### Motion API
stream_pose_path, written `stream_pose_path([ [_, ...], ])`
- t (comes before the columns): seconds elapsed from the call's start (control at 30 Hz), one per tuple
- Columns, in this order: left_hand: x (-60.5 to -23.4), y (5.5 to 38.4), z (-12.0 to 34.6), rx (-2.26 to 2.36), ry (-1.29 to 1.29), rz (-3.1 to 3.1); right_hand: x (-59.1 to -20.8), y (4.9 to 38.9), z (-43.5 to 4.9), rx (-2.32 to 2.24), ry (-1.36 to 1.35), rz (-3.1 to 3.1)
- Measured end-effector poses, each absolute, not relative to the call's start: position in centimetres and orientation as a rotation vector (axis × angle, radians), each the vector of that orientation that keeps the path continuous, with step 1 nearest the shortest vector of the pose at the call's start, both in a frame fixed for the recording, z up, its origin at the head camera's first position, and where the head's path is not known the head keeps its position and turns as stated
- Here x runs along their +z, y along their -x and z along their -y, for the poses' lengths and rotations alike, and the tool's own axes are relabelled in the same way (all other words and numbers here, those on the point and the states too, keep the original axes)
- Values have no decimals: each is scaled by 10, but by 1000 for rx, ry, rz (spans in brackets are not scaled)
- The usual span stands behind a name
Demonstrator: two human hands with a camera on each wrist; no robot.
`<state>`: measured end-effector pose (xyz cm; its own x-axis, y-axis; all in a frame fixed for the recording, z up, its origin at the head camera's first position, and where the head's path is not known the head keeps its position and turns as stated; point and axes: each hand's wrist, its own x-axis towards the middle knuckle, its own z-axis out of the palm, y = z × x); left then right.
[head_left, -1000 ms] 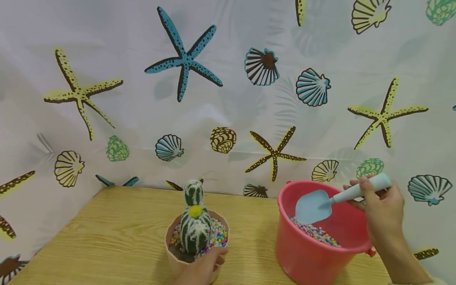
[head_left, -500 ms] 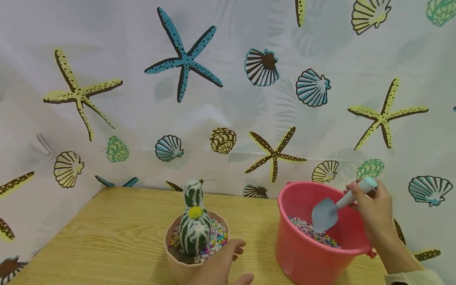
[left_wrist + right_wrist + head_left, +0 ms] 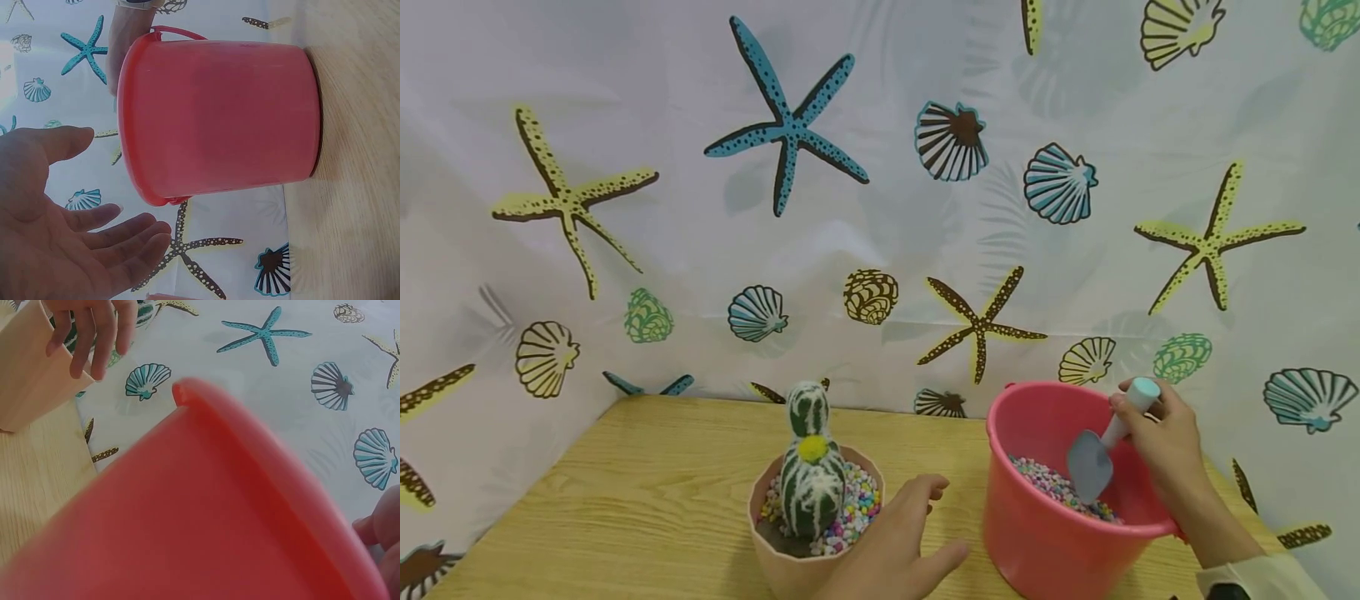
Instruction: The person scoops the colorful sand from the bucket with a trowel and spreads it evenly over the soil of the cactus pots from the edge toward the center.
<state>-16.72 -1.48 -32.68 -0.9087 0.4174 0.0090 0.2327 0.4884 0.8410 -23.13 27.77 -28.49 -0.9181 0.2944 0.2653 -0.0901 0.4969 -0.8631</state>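
My right hand [image 3: 1172,454] grips the pale handle of a small blue-grey hand trowel [image 3: 1090,468] over the red bucket [image 3: 1037,542]. The trowel's blade points down inside, its tip at the multicoloured pebbles [image 3: 1051,483]. Beside the bucket, my left hand [image 3: 895,546] is held with spread, relaxed fingers and holds nothing. It overlaps the right side of a peach flowerpot [image 3: 782,575], where a striped green cactus [image 3: 812,496] with a yellow flower stands among similar pebbles. In the left wrist view, the left palm [image 3: 69,250] faces the bucket's side.
The wooden tabletop [image 3: 625,500] carries both pot and bucket. Behind it hangs a white cloth [image 3: 880,225] printed with starfish and shells. A thin handle [image 3: 181,30] is attached at the bucket's rim.
The right hand has moved left and lowered the trowel into the bucket, tilting its blade downward. My left hand has come off the pot's rim, shifting right and spreading its fingers.
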Motion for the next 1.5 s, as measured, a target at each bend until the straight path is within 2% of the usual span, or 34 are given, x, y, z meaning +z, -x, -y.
stream_pose_path([
  [0.43, -329, 182, -5, 1429, -652, -2636, -288, 233, -281, 1413, 134, 2540],
  [0.97, -327, 200, -17, 1443, -697, -2720, -286, 224, -287, 1023, 75, 2603],
  [1.5, -325, 216, -35, 1466, -761, -2647, -286, 222, -284, 940, 190, 2553],
])
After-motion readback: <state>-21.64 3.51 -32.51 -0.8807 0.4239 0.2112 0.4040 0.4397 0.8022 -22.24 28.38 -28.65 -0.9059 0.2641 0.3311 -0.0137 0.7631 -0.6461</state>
